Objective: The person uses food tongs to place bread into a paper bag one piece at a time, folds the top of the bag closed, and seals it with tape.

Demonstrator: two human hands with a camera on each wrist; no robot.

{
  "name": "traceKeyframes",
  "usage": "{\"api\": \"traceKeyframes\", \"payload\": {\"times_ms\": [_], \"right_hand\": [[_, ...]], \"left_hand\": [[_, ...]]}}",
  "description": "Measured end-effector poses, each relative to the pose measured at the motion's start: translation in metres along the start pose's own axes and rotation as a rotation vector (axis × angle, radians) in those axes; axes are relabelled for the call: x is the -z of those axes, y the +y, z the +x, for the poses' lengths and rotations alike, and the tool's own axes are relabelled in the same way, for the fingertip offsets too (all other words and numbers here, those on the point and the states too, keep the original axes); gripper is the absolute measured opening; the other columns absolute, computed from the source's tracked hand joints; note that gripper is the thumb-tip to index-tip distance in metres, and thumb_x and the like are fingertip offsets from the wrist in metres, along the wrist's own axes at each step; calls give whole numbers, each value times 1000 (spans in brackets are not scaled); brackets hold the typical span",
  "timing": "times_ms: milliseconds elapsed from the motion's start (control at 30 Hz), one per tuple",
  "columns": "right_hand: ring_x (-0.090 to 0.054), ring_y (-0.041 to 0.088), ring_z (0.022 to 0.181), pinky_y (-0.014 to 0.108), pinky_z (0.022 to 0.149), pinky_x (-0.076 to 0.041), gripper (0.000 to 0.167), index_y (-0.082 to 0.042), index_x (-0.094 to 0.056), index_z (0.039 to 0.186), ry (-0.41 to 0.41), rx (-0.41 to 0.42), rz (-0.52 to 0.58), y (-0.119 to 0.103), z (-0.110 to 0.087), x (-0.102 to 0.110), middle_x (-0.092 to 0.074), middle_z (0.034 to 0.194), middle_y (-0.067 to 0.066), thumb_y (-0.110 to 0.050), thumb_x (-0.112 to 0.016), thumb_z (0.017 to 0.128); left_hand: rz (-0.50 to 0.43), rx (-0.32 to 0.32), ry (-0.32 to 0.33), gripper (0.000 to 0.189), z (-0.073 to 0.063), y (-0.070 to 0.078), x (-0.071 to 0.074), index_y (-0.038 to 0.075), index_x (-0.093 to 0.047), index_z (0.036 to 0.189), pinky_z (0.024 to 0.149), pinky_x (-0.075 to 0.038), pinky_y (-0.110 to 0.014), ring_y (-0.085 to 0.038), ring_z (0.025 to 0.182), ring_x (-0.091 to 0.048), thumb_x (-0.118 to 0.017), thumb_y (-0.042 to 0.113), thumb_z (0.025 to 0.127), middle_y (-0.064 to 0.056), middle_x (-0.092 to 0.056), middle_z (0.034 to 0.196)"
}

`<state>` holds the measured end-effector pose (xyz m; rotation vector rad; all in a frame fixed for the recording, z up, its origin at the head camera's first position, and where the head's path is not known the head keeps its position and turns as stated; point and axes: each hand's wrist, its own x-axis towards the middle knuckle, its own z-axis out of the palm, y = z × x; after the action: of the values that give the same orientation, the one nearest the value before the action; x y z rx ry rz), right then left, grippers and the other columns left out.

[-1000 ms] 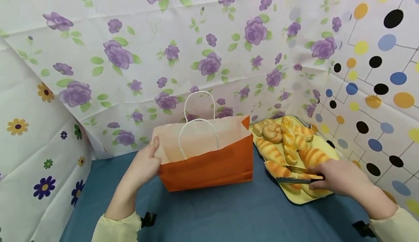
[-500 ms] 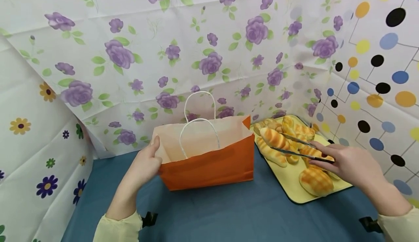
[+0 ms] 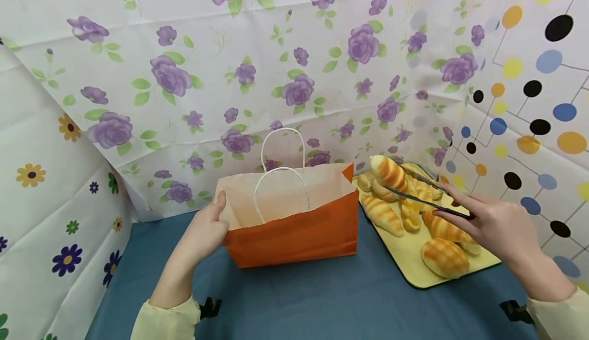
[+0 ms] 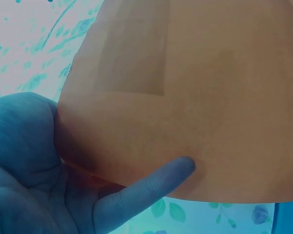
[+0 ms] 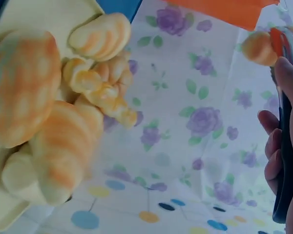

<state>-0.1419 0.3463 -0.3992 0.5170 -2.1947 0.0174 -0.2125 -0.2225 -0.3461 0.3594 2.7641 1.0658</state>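
Note:
An orange paper bag with white handles stands mid-table in the head view, its mouth wide. My left hand pinches the bag's left edge; in the left wrist view one finger lies across the paper side. My right hand grips a pair of dark tongs. Between their tips is a striped bread roll, raised over the far side of a yellow tray. The right wrist view shows the tongs' black handle along my fingers and the roll at the upper right.
Several other breads rest on the tray: a crosshatched bun, a striped roll and a twisted one among them. The tray stands right of the bag on a blue tablecloth. Flowered sheeting hangs close behind the bag.
The tongs, low over the tray's front a second ago, have risen and moved toward the back with the striped roll between their tips. My left hand keeps its grip on the bag.

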Motion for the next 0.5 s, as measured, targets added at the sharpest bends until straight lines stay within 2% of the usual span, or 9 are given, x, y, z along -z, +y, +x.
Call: {"api": "traceKeyframes", "payload": {"times_ms": [33, 100, 233, 300, 400, 433, 500], "right_hand": [[-20, -3, 41, 21, 38, -17, 74, -24, -64, 153, 23, -5, 8, -2, 6, 0, -73, 77, 4, -74, -37, 106], [-27, -1, 39, 19, 39, -17, 75, -19, -69, 148, 68, -17, 38, -5, 20, 2, -74, 76, 6, -74, -39, 106], [-48, 14, 43, 20, 38, -24, 78, -9, -77, 134, 143, -32, 112, -12, 51, 2, -77, 80, 9, -74, -48, 103], [-51, 15, 46, 25, 38, -30, 77, -8, -77, 133, 152, -17, 127, -14, 63, 0, -77, 82, 8, -73, -50, 103], [-53, 14, 48, 27, 40, -35, 73, -9, -76, 136, 162, 16, 157, -22, 79, -4, -77, 82, 7, -70, -53, 103], [-53, 14, 48, 28, 40, -36, 72, -9, -76, 137, 168, 25, 166, -25, 84, -6, -76, 82, 6, -69, -53, 103], [-54, 14, 47, 28, 40, -36, 71, -10, -75, 138, 191, 38, 185, -32, 92, -12, -76, 81, 6, -69, -55, 103]], "left_hand": [[-5, 3, 0, 80, -1, 0, 0, 0, -11, 169, 103, -40, -53, -40, 150, -33, -40, 2, 94, -19, -10, 177], [-5, 2, 2, 80, -1, 0, 1, 0, -11, 169, 102, -40, -52, -39, 152, -32, -40, 2, 94, -19, -9, 177], [-15, 1, -1, 82, -3, 0, 2, 1, -10, 170, 108, -39, -55, -39, 160, -20, -41, 2, 94, -18, -8, 177], [-17, -1, -4, 83, -4, 0, 2, 2, -9, 170, 111, -35, -56, -38, 161, -15, -42, 2, 94, -18, -7, 177], [-27, 7, -11, 85, -5, -1, 1, 3, -9, 170, 105, -40, -53, -37, 156, -27, -44, 2, 93, -17, -7, 178], [-30, 10, -12, 85, -5, -1, 0, 4, -9, 170, 98, -43, -51, -38, 148, -38, -44, 2, 93, -17, -7, 178], [-33, 12, -10, 85, -5, -1, 0, 4, -9, 171, 94, -44, -49, -38, 141, -42, -45, 2, 93, -17, -8, 178]]}}
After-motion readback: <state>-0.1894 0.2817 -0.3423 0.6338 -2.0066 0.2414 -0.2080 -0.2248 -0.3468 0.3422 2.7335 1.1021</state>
